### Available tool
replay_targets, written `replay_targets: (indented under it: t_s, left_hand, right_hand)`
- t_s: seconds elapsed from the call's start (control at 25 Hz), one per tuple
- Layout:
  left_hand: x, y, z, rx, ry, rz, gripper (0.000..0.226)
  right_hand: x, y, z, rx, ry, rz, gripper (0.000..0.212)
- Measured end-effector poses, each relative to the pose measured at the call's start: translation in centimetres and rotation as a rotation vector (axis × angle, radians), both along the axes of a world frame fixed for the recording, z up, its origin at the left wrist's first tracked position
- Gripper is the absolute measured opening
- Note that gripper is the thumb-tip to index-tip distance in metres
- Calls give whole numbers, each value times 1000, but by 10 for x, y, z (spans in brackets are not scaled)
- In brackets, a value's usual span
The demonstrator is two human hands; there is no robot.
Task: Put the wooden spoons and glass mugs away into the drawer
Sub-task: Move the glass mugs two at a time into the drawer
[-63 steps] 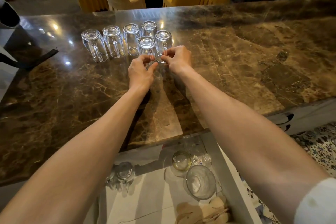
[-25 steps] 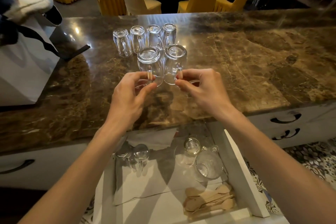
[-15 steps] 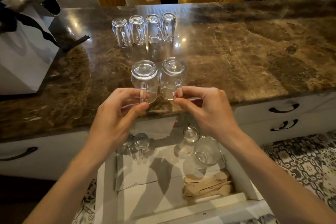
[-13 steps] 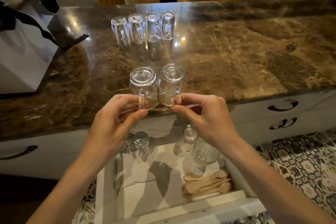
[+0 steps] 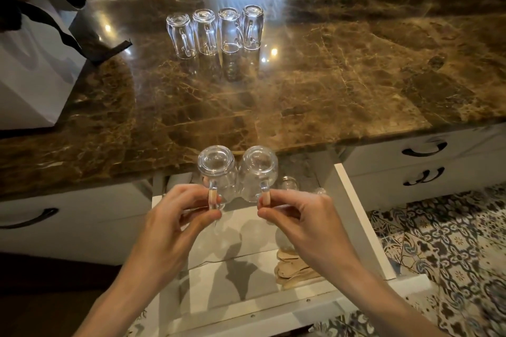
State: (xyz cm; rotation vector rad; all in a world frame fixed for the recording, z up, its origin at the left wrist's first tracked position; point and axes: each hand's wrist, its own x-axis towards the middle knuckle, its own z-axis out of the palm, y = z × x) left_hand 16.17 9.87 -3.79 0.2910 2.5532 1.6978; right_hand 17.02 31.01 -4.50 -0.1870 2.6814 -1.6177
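**Carrying Two Glass Mugs Over the Open Drawer**

Pinching one upside-down glass mug by its handle in each hand: left hand [image 5: 175,216] closing thumb and fingers on the handle of the left mug [image 5: 217,169], right hand [image 5: 298,216] doing likewise with the right mug [image 5: 258,169]. Holding both side by side, nearly touching, just off the near edge of the marble countertop [image 5: 328,76] and above the back of the open drawer [image 5: 361,221].

Gripping by the handles probably for keeping fingers off the clear glass and for setting both down at once. Keeping them base-up likely for matching how the rest are standing.

Counting two mugs in hand and four more standing rim-down in a row of mugs [image 5: 215,31] near the far edge of the countertop, well apart from the hands. Glimpsing some glassware at the drawer's back, too hidden for counting. Noting a pile of wooden spoons [image 5: 293,268] lying in the drawer's front right corner, partly behind the right wrist, number unclear. Noting also a white bag [image 5: 32,76] standing at the countertop's left edge.
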Motion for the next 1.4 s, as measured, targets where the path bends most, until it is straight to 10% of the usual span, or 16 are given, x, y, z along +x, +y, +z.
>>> replay_targets:
  t_s: [0.8, 1.4]
  left_hand:
    - [-14, 12, -103, -267, -261, -85, 11]
    - [-38, 37, -149, -221, -267, 55, 7]
  right_hand:
    - [-5, -2, -86, 245, -445, -24, 6]
    - [-34, -34, -131, 378, -412, -290, 8]
